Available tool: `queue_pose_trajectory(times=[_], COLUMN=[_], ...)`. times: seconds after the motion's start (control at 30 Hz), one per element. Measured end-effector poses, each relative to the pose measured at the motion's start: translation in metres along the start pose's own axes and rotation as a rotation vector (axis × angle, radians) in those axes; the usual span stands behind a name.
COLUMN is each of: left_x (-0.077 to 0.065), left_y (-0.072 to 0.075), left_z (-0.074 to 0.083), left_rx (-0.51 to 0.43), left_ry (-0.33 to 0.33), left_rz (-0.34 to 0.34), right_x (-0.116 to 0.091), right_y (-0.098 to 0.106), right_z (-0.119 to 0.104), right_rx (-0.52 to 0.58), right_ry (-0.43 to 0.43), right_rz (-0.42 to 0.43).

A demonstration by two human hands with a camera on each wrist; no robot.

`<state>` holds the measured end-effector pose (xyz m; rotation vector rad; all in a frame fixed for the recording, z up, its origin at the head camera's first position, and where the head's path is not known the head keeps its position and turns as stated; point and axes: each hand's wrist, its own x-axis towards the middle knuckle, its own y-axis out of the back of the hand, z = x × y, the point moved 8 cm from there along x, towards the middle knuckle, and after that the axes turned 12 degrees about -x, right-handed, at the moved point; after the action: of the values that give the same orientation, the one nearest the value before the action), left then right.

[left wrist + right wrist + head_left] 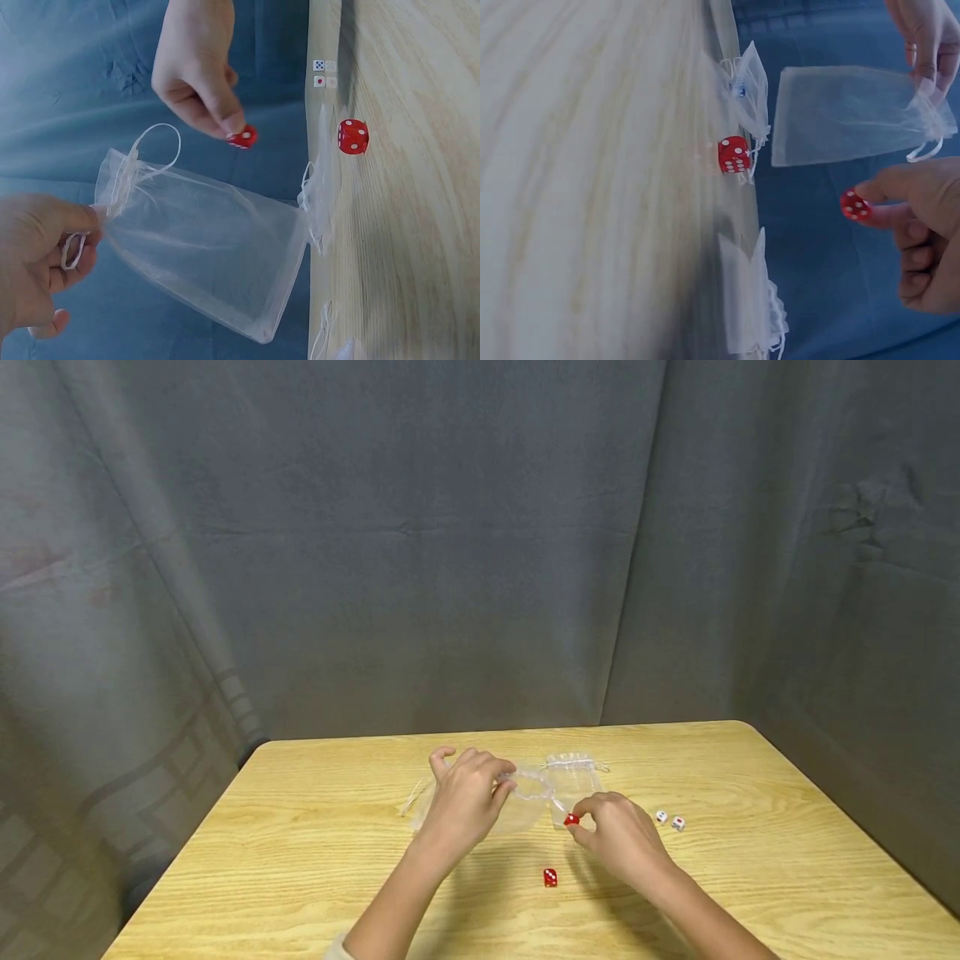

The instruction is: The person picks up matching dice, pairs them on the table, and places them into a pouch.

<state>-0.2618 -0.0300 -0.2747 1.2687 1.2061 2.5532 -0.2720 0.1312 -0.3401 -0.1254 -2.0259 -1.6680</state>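
Observation:
My left hand pinches the gathered top of a sheer white drawstring bag. The bag hangs above the table and looks flat in the left wrist view. Its looped cord sticks out near the top. Between thumb and fingertips my right hand holds a red die, close beside the bag but apart from it. A second red die lies on the table in front of the hands.
Two white dice sit on the wooden table at the right. Another sheer bag lies behind the right hand. A further bag, with something blue in it, is at the left. Grey curtains stand behind the table.

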Motion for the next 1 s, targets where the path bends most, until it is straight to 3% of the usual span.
queue_pose_trajectory(times=[0.1,0.23,0.43,0.67,1.0], left_x=[0.000,0.000,-0.001,-0.003,-0.004], left_y=[0.000,0.000,-0.002,-0.006,-0.014], left_z=[0.000,-0.001,-0.001,-0.001,0.002], left_rx=[0.000,0.001,0.002,0.015,0.038], left_ry=[0.004,0.013,0.020,0.028,0.007], left_rz=[-0.005,-0.010,-0.018,-0.036,-0.058], right_x=[0.001,0.002,0.001,-0.005,-0.012], right_y=[0.012,0.024,0.037,0.051,0.065], right_z=[0.000,0.002,0.003,0.002,0.002], right_rx=[-0.037,-0.040,0.024,0.099,0.250], right_ry=[0.017,0.012,0.015,0.097,0.165], right_rz=[0.132,0.245,0.385,0.590,0.787])
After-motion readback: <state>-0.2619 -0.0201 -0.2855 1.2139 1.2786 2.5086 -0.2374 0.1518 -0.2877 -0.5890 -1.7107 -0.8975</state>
